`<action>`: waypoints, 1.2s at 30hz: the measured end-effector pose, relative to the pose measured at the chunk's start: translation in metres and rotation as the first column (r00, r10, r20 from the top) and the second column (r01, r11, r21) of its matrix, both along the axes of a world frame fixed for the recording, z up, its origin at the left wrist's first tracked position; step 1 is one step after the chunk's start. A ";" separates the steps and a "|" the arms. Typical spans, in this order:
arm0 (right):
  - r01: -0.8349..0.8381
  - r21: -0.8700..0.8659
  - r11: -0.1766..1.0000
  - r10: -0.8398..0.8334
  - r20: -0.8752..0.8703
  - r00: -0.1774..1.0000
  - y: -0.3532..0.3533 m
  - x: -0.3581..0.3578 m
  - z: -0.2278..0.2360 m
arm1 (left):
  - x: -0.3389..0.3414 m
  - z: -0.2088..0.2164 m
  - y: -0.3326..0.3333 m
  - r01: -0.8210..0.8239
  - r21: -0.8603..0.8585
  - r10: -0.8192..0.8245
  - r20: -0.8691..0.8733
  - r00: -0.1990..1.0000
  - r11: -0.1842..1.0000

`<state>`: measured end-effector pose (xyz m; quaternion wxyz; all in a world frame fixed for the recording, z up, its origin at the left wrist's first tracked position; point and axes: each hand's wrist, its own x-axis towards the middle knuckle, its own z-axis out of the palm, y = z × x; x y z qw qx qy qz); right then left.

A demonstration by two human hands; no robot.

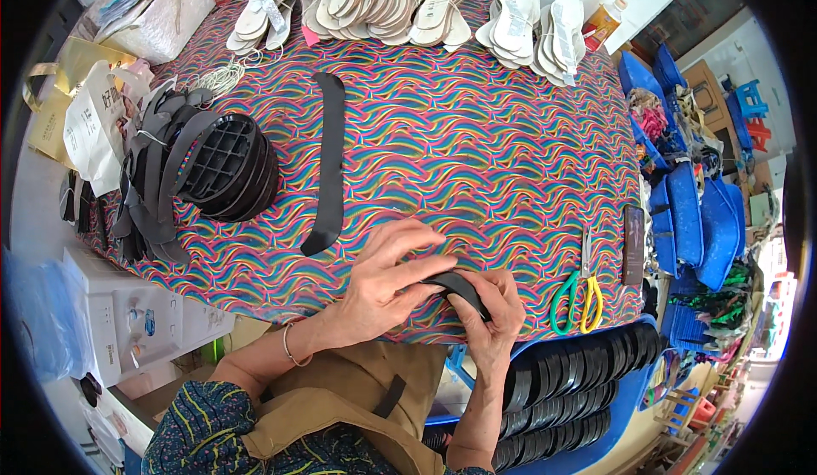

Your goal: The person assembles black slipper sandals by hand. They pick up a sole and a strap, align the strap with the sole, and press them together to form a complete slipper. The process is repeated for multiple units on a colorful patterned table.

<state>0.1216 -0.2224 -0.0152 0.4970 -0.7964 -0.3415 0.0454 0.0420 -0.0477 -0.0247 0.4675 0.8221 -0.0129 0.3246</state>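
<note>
Near the table's front edge, my left hand point(374, 292) and my right hand point(495, 315) hold a small curved black piece point(464, 291) between them. The left thumb and forefinger close on its left end, while the other left fingers are bent above the cloth. My right thumb presses its near side, with the right fingers curled round the far side. The fingers hide part of the piece, and its exact kind cannot be made out. Farther left on the cloth lies a long, dark, flat strip point(330, 164) with curved ends.
Scissors point(585, 283) and a phone point(633, 245) lie at right. Stacked black moulded pieces point(230, 168) and dark strips point(149, 194) stand at left. Bundled pale insoles point(370, 2) line the back. Below the front edge, a blue bin point(625, 420) holds rows of black pieces.
</note>
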 end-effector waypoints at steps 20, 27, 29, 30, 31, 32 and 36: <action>0.104 0.182 0.978 -0.113 0.038 0.993 0.000 0.007 -0.010 | 0.023 0.010 -0.010 -0.079 0.208 0.071 0.046 0.996 0.975; 0.159 0.192 0.968 -0.170 0.041 0.985 0.000 0.007 -0.014 | 0.027 0.010 -0.013 -0.163 0.313 0.140 0.096 0.986 0.936; 0.172 0.221 0.960 -0.186 0.046 0.981 0.000 0.006 -0.017 | 0.028 0.013 -0.014 -0.165 0.343 0.131 0.120 0.984 0.925; 0.176 0.235 0.956 -0.192 0.048 0.980 0.000 0.005 -0.018 | 0.029 0.014 -0.014 -0.169 0.357 0.129 0.133 0.983 0.919; 0.178 0.236 0.955 -0.196 0.058 0.979 -0.001 0.005 -0.019 | 0.029 0.014 -0.014 -0.168 0.364 0.124 0.140 0.982 0.916; 0.180 0.236 0.955 -0.200 0.067 0.977 -0.001 0.005 -0.019 | 0.030 0.013 -0.013 -0.167 0.371 0.120 0.147 0.982 0.913; 0.179 0.246 0.953 -0.199 0.059 0.978 -0.001 0.004 -0.019 | 0.030 0.014 -0.012 -0.167 0.420 0.107 0.164 0.981 0.892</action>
